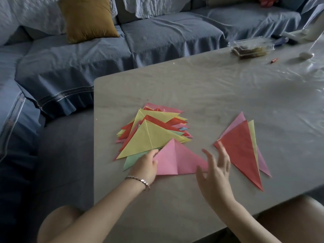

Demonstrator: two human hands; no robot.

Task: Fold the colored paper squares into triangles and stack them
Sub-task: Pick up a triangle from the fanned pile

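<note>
The pink triangle (177, 160) lay flat on the bench (228, 95) at the near right edge of the pile (152, 132) of folded triangles. Its apex just met that pile, and a crease ran from the apex down to its long edge. The left hand (147, 165) sat on the corner nearest the pile with its fingers bent over the paper. Whether they pinched the corner or only pressed it could not be told. The right hand (215, 172) hovered over the corner farthest from the pile, fingers spread and holding nothing. A small stack (243, 151), topped in red, lay well to the right of the pile.

The step in hand appeared to be settling this piece before stacking it. To do that well, the left hand would need to serve as the anchor while the right came down flat. The corners should be matched first. The crease should then be pressed from its middle outward, so the layers did not creep. The bench looked shiny, so thin paper would likely slide, and one hand ought to keep contact throughout. For stacking, a long edge should be lined up first, not dropped loosely.
</note>
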